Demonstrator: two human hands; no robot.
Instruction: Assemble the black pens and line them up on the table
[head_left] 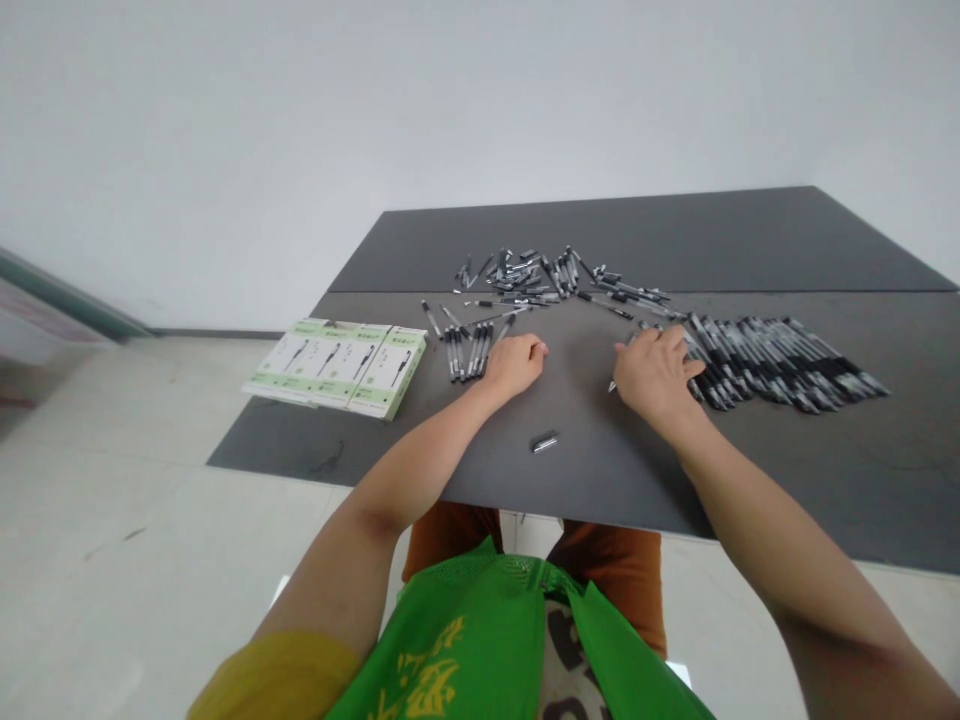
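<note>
The right hand (656, 375) hides most of a slim object (612, 386), leaving a tip visible, and overlaps the near end of the pen row (780, 360); its grip cannot be told. The left hand (515, 363) curls, its inside unseen. Fine print on the boxes (341, 362) is illegible. Picture edges crop the table (885, 480) and green vest (495, 640).

Pens (784, 362) look glossy plastic, the tabletop (510, 470) matt.

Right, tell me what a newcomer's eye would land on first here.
Probably the bright green vest at the bottom centre. Next, perhaps the broad slanting row of pens by the right hand, then the green-and-white boxes at the left side of the dark table.
</note>
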